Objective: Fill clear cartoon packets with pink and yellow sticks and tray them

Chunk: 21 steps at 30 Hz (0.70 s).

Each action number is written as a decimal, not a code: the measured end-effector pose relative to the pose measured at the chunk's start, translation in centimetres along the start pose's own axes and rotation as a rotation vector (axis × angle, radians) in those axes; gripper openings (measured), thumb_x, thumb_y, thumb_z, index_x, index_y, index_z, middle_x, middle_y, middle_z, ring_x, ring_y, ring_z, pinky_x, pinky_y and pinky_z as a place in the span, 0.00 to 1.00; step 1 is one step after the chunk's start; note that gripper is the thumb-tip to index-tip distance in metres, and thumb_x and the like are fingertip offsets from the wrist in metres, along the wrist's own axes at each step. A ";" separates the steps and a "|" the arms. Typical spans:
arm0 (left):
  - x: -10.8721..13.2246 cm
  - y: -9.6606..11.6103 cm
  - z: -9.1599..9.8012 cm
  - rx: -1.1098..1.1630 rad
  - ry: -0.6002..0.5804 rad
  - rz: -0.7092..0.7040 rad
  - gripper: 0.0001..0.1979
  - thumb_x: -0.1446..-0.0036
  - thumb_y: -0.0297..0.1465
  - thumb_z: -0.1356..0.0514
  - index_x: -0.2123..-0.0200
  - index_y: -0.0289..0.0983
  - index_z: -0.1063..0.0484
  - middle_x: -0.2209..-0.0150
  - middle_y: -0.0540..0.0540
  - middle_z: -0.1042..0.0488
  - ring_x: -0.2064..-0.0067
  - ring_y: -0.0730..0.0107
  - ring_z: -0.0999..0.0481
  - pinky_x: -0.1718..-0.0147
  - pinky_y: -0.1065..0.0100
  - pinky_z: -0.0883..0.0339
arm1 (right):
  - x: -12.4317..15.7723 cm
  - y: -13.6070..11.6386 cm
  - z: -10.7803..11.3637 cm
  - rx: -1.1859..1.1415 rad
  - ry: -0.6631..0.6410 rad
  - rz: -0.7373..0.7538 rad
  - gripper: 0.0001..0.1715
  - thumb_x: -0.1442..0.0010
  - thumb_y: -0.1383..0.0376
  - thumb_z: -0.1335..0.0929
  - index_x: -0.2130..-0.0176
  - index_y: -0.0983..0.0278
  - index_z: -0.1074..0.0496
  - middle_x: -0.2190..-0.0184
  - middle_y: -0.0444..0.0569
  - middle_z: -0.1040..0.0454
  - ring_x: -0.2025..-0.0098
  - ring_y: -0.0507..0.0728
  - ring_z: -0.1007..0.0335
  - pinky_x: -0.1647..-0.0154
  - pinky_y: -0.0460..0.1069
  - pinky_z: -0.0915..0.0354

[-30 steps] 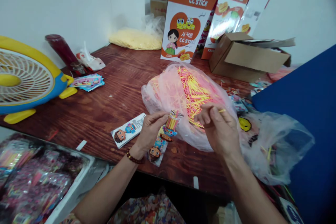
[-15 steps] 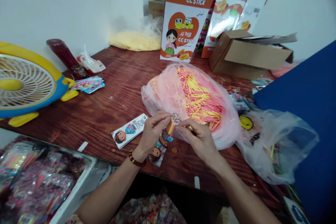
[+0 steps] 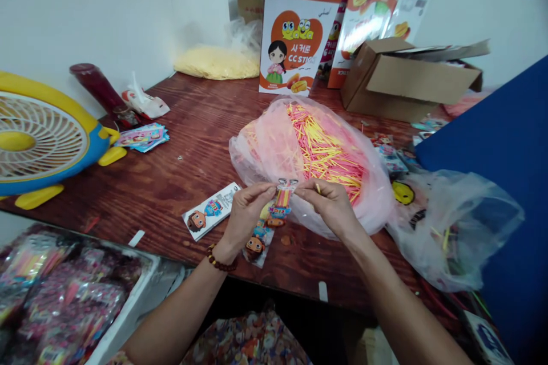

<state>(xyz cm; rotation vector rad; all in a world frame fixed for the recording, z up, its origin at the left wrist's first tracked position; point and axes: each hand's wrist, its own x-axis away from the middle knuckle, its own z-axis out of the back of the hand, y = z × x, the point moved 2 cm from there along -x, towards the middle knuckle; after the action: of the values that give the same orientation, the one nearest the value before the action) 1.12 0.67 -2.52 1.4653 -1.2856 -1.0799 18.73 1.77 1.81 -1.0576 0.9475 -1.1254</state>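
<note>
A small clear packet (image 3: 283,201) with pink and yellow sticks and a cartoon-printed lower part is stretched between my two hands. My left hand (image 3: 248,211) pinches its upper left edge. At the upper right edge my right hand (image 3: 329,202) is closed, thumb and finger pressed together, and a yellow stick end (image 3: 317,188) shows among its fingers. Beneath, another cartoon-printed packet (image 3: 258,244) lies on the table, partly covered by my left hand. A stack of printed cards (image 3: 211,211) lies left of my hands. Just beyond them sits a clear bag of pink and yellow sticks (image 3: 319,151).
A yellow and blue fan (image 3: 88,131) stands at the left, near blue printed packets (image 3: 143,137). Cartons (image 3: 295,40) and an open cardboard box (image 3: 415,82) stand at the back. A plastic bag (image 3: 466,228) lies right; a bin of filled packets (image 3: 72,296) is lower left.
The held packet has turned upright and faces me more squarely, its top edge now spread between both hands. My right hand has moved slightly up. The view has shifted a little.
</note>
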 end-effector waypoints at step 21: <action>1.6 -1.1 1.4 -0.029 -0.201 0.323 0.14 0.53 0.36 0.30 0.64 0.33 0.22 0.68 0.47 0.21 0.69 0.71 0.26 0.68 0.70 0.32 | -0.8 3.6 -2.0 -0.070 -0.038 -0.103 0.14 0.50 0.56 0.30 0.74 0.65 0.24 0.80 0.40 0.32 0.75 0.49 0.43 0.71 0.46 0.46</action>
<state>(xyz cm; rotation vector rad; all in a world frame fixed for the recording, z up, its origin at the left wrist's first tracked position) 0.12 -0.98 -4.03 1.1003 -1.5779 -1.0406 17.46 2.59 -2.11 -1.1921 0.9166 -1.1599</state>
